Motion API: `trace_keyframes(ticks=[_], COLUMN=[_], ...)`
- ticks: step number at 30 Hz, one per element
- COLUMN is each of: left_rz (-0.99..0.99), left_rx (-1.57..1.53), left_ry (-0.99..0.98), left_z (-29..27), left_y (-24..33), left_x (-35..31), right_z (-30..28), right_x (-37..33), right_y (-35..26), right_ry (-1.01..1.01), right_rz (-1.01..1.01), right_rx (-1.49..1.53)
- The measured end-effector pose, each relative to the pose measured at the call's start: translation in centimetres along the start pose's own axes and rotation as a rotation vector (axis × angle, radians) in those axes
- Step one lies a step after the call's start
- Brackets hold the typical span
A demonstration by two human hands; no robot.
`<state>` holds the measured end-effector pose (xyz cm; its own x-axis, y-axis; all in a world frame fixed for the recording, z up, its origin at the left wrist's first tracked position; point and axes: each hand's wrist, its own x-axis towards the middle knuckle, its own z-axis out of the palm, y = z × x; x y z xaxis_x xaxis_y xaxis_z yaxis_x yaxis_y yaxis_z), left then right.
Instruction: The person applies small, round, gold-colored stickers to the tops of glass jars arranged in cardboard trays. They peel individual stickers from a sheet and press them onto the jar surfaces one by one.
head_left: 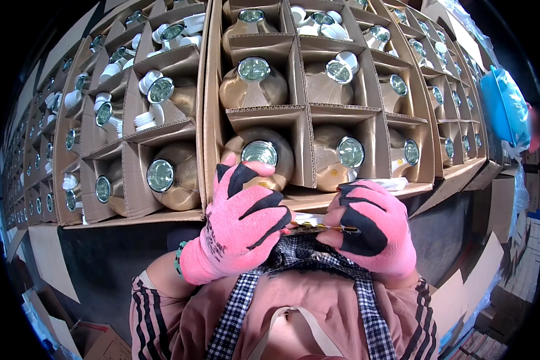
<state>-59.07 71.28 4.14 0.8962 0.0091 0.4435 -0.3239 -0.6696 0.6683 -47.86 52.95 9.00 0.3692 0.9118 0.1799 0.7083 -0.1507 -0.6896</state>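
One gold flask (284, 149) sits in the middle box's (309, 198) front-left compartment, dividers (305, 147) likely keeping it off its neighbours; our left hand (241, 216), fingers slightly spread, rests against it, while our right hand (375, 225) pinches a thin sheet (321, 227), probably steadying it.

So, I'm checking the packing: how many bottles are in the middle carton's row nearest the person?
3: the left bottle, by the left hand; the middle bottle; and the right bottle. Anything beneath them would be hidden.
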Motion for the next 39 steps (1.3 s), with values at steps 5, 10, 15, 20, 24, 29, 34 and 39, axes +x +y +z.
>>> trace_keyframes(ticks=[5,10,15,20,24,29,34,39], left_rz=[-0.075,-0.001,-0.036,-0.004,-0.010,0.019,-0.034,0.024], left_rx=[-0.079,-0.126,-0.097,-0.173,-0.281,-0.265,-0.151,-0.167], left_ry=[0.005,-0.057,-0.032,-0.054,-0.001,-0.060,-0.006,-0.082], left_z=[0.3,0.0,0.3,0.4,0.6,0.3,1.0,0.5], left_y=[0.6,-0.1,0.2,-0.4,-0.8,-0.9,-0.2,-0.9], left_x=[0.3,-0.1,0.2,0.3,-0.1,-0.2,0.1,-0.2], right_z=[1.1,0.9,1.4,1.6,1.7,1.5,1.9,1.3], right_x=[0.2,0.3,0.0,-0.1,0.2,0.0,-0.2,0.0], right_y=[0.3,0.2,0.6,0.7,0.2,0.6,0.6,0.5], right_ry=[0.059,-0.019,0.066,0.063,0.080,0.072,0.124,0.096], right_rz=[-0.033,0.057,0.010,0.054,0.137,0.068,0.075,0.089], right_rx=[0.000,0.130,0.144,0.144,0.192,0.133,0.064,0.087])
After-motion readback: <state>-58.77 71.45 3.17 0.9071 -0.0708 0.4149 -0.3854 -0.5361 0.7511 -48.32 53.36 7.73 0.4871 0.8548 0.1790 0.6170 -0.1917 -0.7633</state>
